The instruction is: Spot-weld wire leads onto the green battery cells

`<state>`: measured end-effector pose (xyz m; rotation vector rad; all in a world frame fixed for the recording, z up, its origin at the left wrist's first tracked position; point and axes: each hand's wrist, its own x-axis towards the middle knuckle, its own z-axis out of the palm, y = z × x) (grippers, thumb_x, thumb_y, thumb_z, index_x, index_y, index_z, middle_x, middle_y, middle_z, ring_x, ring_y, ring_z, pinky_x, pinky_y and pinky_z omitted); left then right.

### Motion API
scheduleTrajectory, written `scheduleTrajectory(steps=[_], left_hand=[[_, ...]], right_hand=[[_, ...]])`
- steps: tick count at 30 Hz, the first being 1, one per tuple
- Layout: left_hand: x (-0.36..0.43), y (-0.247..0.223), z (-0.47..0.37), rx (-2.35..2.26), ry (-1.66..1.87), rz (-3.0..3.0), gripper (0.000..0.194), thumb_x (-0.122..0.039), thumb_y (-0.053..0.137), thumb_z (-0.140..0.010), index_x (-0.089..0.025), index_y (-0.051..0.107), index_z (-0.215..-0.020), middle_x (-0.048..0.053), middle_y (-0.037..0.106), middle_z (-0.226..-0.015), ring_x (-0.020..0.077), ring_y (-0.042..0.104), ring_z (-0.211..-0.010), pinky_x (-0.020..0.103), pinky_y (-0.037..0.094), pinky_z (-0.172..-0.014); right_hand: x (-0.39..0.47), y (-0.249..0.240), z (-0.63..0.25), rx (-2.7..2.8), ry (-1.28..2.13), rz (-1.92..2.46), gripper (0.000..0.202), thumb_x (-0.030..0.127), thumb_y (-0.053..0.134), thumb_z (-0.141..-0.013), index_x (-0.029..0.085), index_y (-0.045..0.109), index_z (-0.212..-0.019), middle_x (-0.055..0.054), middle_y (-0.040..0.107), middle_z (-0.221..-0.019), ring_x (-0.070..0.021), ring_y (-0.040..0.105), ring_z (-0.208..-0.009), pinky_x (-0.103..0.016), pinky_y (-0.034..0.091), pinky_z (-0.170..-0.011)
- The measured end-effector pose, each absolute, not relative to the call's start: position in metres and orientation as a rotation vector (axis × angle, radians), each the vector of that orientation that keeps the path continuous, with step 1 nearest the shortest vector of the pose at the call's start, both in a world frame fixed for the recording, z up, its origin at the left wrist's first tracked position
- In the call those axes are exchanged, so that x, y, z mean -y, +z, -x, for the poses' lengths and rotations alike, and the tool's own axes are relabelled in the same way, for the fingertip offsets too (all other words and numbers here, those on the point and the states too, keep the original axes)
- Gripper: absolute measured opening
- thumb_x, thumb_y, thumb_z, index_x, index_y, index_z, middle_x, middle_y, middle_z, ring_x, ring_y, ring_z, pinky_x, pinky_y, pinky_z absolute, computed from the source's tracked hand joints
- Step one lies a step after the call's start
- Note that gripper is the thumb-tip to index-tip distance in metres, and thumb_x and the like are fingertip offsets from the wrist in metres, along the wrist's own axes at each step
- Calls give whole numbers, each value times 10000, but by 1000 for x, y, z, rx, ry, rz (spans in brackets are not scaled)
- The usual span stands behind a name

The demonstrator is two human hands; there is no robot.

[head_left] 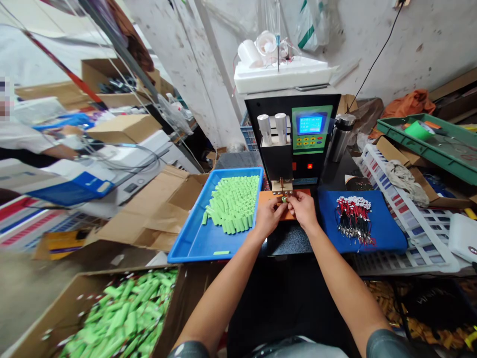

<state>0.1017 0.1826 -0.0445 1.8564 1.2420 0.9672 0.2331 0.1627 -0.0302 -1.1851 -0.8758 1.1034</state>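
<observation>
Evidently, the left hand (269,214) and right hand (303,209) pinch a small green cylinder (283,199) between them at twelve o'clock, just below the black machine's (276,163) metal tips (282,186). It probably handles as light, firm and smooth, perhaps slippery; its sides seem the best hold. Fingers hide most of it, and any wire there is too small to make out. The blue tray (197,243) lies towards eleven.
</observation>
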Motion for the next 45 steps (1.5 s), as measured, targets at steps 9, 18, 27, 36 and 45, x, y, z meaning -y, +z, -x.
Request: scheduleTrajectory(steps=[9, 18, 27, 36, 45], left_hand=[[-182, -44, -104, -1308, 1001, -1901, 237, -328, 595, -871, -206, 730, -1022, 22, 687, -743, 170, 614, -703, 264, 432, -682], [-181, -46, -104, -1308, 1035, -1862, 258, -347, 632, -852, -219, 728, -1054, 28, 699, -767, 181, 622, -713, 267, 438, -678], [-181, -47, -104, -1325, 1031, -1885, 242, -344, 615, -869, -211, 730, -1036, 24, 697, -768, 170, 614, -700, 259, 429, -663], [-178, -41, -104, -1375, 931, -1940, 229, -312, 567, -902, -190, 727, -1010, 32, 709, -806, 151, 620, -708, 236, 431, -655], [-180, -43, -104, -1368, 948, -1954, 263, -333, 554, -898, -169, 729, -1003, 45, 706, -777, 157, 605, -682, 257, 431, -657]], right_hand=[[-164, -33, -229, 924, 970, 1281, 308, 501, 654, -739, 198, 601, -718, 28, 562, -524, -117, 501, -432, -234, 395, -422], [-165, -33, -227, 958, 909, 1309, 327, 516, 644, -759, 200, 597, -683, -4, 599, -571, -133, 521, -491, -239, 400, -455], [-166, -34, -227, 970, 895, 1335, 307, 497, 638, -758, 195, 622, -710, -27, 650, -622, -153, 567, -529, -253, 427, -482], [-168, -39, -228, 1010, 860, 1353, 286, 463, 608, -781, 179, 637, -762, -33, 678, -668, -169, 618, -608, -246, 458, -511], [-169, -44, -228, 1035, 838, 1348, 268, 464, 611, -810, 198, 644, -816, -27, 682, -689, -184, 640, -644, -265, 494, -539]])
